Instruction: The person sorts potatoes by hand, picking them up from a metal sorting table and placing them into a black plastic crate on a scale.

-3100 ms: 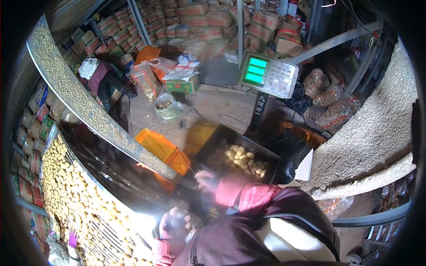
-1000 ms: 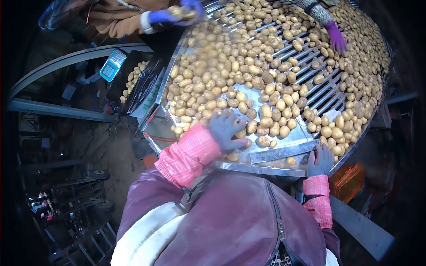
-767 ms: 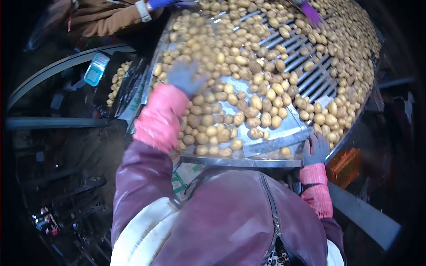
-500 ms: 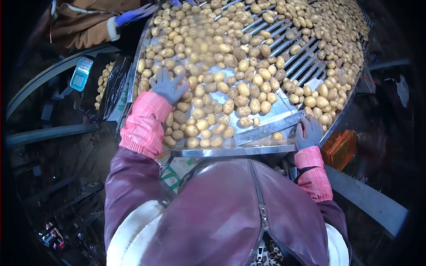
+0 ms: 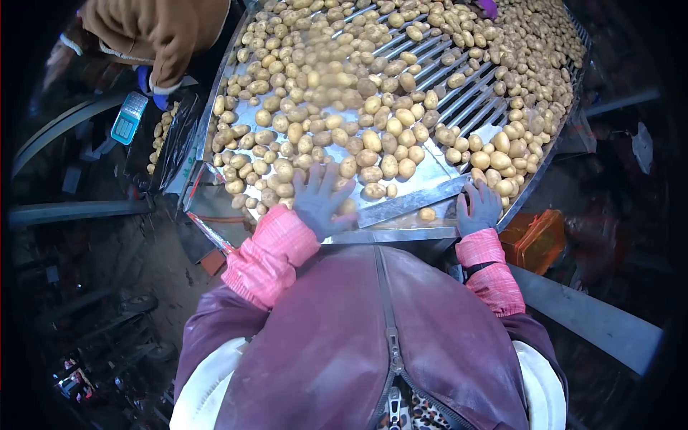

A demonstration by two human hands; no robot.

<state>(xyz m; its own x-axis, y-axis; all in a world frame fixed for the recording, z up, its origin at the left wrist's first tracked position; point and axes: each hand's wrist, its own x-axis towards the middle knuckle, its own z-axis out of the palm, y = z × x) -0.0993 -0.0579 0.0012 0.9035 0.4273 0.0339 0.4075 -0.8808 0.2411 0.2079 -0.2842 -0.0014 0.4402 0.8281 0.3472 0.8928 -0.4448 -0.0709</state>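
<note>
Grey glove on the left hand (image 5: 322, 201): fingers spread wide, palm down, no hold visible; can't tell what's under the palm. It has just come in from the left part of the potatoes (image 5: 283, 170) to the near rim (image 5: 401, 234), so the fingertips are now at the pile's near edge, a few potatoes left of them.

Right hand (image 5: 481, 208): fingers parted, slightly bent, at the right end of the metal strip (image 5: 412, 203); can't tell if it grips. Small loose potato (image 5: 427, 214) just left of its thumb. Slotted bars (image 5: 459, 86) beyond its fingertips. Co-worker's blue glove (image 5: 160, 102) well off the left fingers.
</note>
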